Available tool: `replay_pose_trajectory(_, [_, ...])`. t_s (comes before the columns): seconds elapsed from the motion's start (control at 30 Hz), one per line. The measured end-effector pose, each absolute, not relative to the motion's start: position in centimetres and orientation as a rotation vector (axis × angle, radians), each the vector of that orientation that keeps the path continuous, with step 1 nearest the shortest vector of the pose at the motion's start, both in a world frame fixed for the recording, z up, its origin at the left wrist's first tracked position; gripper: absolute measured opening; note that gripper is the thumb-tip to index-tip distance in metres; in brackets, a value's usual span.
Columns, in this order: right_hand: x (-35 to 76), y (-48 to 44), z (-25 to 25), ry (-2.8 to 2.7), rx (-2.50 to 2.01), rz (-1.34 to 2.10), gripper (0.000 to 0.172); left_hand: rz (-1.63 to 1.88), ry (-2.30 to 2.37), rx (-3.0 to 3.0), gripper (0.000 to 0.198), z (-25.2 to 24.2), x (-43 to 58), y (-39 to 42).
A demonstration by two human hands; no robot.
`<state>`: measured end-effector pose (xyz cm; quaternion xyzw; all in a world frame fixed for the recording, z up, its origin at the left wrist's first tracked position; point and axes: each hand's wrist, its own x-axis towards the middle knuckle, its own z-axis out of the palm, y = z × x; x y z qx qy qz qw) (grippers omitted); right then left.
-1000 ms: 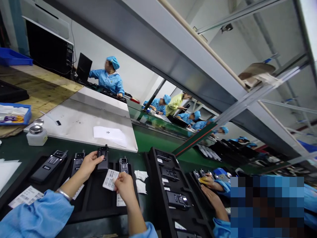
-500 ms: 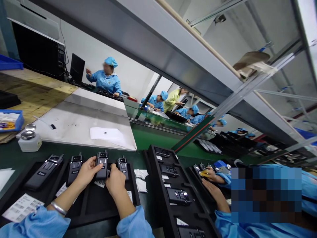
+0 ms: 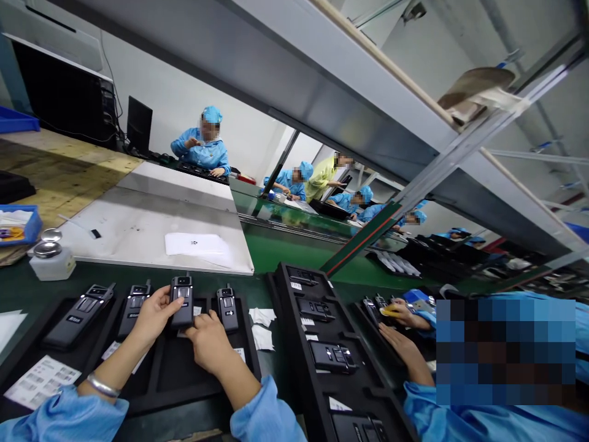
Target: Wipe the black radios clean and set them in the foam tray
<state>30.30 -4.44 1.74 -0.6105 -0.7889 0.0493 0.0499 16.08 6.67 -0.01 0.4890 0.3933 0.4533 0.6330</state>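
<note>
My left hand [image 3: 155, 312] grips a black handheld radio [image 3: 183, 301] with a stub antenna, upright over the black foam tray [image 3: 177, 377], thumb across its face. At the radio's lower right edge, my right hand [image 3: 209, 341] has its fingers curled together; whatever they pinch is hidden. Behind them, a white label sheet [image 3: 197, 311] partly shows in the tray. Similar radios lie in the other slots: one at far left [image 3: 79, 316], one beside my left wrist [image 3: 133, 310] and one right of my right hand [image 3: 228, 310].
A printed label sheet [image 3: 42, 382] lies on the tray's left. White paper scraps [image 3: 262, 328] separate it from a second radio tray [image 3: 294, 344]. A co-worker's hands [image 3: 402, 331] work at right. A pump bottle [image 3: 52, 258] stands at left; a slanted post [image 3: 363, 239] rises ahead.
The held radio and my left hand have shifted slightly left and up. My right hand has turned, its fingers now lower by the radio's bottom edge.
</note>
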Motion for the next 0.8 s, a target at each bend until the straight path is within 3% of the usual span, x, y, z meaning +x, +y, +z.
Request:
replay_pose_trajectory(0.27, [31.7,-5.4,1.2,-2.264,-1.763,0.193,0.032,0.949,0.961,1.363,0.079,-0.5,16.4,7.0])
replay_pose_trajectory(0.53, [35.5,-12.5,-0.5,-1.265,-1.883,0.086,0.035,0.799,1.208,1.832,0.066,0.2,15.7,6.5])
replay_pose_trajectory(0.67, [36.5,-15.2,0.5,-1.275,-2.088,0.143,0.032,0.661,1.195,2.094,0.066,1.6,18.1,4.2])
replay_pose_trajectory(0.8, [36.2,-14.5,2.4,-1.498,-2.296,0.177,0.032,0.343,1.074,2.178,0.082,2.1,23.2,2.6])
